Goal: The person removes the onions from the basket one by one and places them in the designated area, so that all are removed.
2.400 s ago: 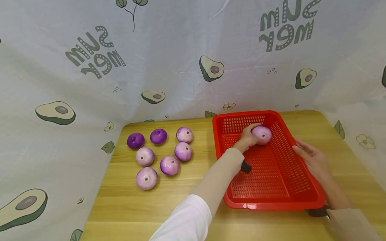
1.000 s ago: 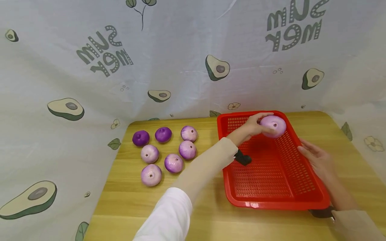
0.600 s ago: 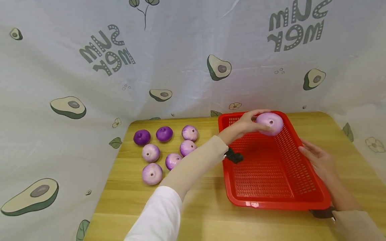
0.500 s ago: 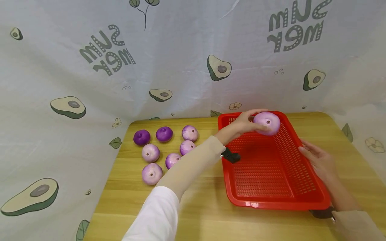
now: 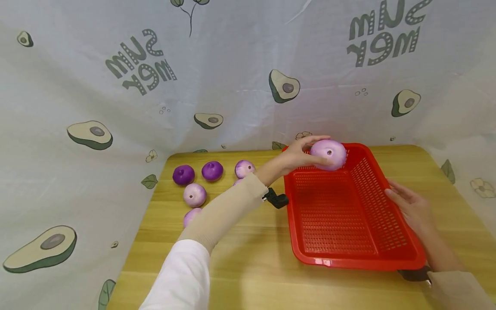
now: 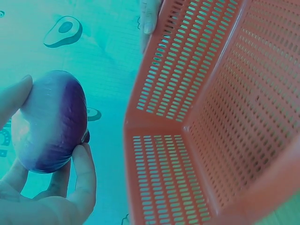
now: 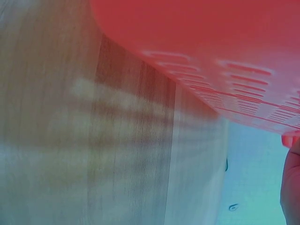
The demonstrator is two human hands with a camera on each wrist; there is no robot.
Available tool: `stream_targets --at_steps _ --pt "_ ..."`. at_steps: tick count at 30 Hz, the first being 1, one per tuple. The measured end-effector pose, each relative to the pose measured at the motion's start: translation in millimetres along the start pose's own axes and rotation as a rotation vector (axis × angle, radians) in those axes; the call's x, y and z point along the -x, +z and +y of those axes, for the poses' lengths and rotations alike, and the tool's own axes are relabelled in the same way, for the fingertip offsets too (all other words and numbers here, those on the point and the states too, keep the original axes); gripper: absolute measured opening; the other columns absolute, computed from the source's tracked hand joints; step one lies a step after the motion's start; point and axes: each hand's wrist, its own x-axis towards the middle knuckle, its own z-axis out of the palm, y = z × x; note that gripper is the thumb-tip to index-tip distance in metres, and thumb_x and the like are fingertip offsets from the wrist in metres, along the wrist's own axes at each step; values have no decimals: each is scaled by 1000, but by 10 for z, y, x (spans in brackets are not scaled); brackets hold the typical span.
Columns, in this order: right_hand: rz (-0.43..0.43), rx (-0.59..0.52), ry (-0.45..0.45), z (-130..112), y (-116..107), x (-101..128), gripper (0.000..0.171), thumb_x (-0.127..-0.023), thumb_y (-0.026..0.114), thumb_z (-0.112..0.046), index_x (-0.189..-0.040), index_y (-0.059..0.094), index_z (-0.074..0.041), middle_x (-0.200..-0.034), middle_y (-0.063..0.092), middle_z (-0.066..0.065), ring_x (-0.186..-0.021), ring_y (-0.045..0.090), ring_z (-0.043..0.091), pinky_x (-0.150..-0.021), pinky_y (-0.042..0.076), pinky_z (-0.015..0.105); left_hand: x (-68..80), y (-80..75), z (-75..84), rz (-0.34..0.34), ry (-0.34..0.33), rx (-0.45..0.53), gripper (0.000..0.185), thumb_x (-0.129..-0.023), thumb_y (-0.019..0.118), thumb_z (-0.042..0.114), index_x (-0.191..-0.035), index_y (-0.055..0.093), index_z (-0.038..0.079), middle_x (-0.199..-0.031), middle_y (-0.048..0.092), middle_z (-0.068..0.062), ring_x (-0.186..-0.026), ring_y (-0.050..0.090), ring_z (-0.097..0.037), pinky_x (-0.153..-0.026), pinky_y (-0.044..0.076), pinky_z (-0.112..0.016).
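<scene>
My left hand (image 5: 300, 157) grips a purple-and-white onion (image 5: 329, 155) between thumb and fingers, above the far end of a red plastic basket (image 5: 333, 261). In the left wrist view the fingers wrap the onion (image 6: 51, 124) from two sides, apart from the basket's slotted wall (image 6: 168, 173). My right hand (image 5: 412, 209) holds the basket's right rim, thumb over the edge and fingers outside. The right wrist view shows little of this hand (image 7: 291, 185), at the right edge beside the basket's outer wall (image 7: 211, 37).
Left on the wooden table (image 5: 248, 275) lie two dark purple onions (image 5: 212, 171) and several paler ones (image 5: 195, 195), some partly hidden by my left arm. A printed cloth (image 5: 232, 64) hangs behind the table.
My left hand first lifted the onion out of the basket, then carried it leftward over the far end. The right hand stays on the rim. The view has shifted slightly.
</scene>
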Motion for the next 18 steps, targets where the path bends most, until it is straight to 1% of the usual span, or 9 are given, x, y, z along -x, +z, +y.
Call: stream_targets --at_steps 2,5,6,8,11,12,14,18 --pt "9 40 -1 -3 -9 4 37 -99 61 -5 -123 72 -31 -95 70 -12 -73 69 6 -59 57 23 62 -56 29 -3 16 -14 63 -80 82 3 -138 60 16 -124 54 6 -108 51 -11 -80 56 -28" --pt "31 162 -19 -3 -27 4 39 -99 63 -8 -126 70 -34 -95 69 -17 -71 68 3 -57 55 20 155 -146 71 -11 35 -31 64 -81 81 2 -140 59 16 -130 53 4 -113 50 -11 -82 54 -28" --pt "34 177 -21 -3 -32 3 39 -99 63 -8 -127 69 -34 -95 68 -18 -71 67 3 -57 55 19 184 -177 83 -14 39 -39 65 -81 81 2 -140 58 16 -132 53 4 -114 49 -11 -84 54 -29" --pt "39 186 -25 -1 -38 -2 39 -99 63 -8 -126 69 -35 -95 68 -18 -71 67 2 -57 55 19 241 -241 106 -23 44 -56 66 -82 81 4 -142 57 16 -138 50 5 -117 48 -11 -87 52 -29" --pt "37 132 -13 -4 -34 -4 38 -98 63 -7 -123 71 -35 -95 69 -17 -72 68 3 -57 55 20 327 -348 115 -28 49 -74 67 -82 81 5 -143 56 18 -146 48 6 -121 47 -11 -92 50 -31" --pt "38 132 -10 -8 -31 -3 38 -98 63 -7 -123 71 -35 -95 69 -17 -72 67 3 -57 55 20 362 -388 111 -22 43 -83 67 -82 82 6 -143 56 19 -146 48 7 -122 47 -11 -93 49 -31" --pt "46 187 -14 -14 -24 1 38 -98 64 -9 -124 70 -35 -94 68 -19 -71 67 2 -57 55 19 441 -473 91 -9 33 -91 68 -82 82 8 -143 56 20 -144 50 6 -123 47 -12 -96 47 -33" --pt "70 368 -34 -10 -17 8 40 -99 64 -13 -130 66 -39 -92 66 -26 -71 64 -3 -57 52 16 620 -642 38 38 20 -111 68 -82 82 8 -143 55 21 -139 55 5 -125 48 -17 -100 44 -40"
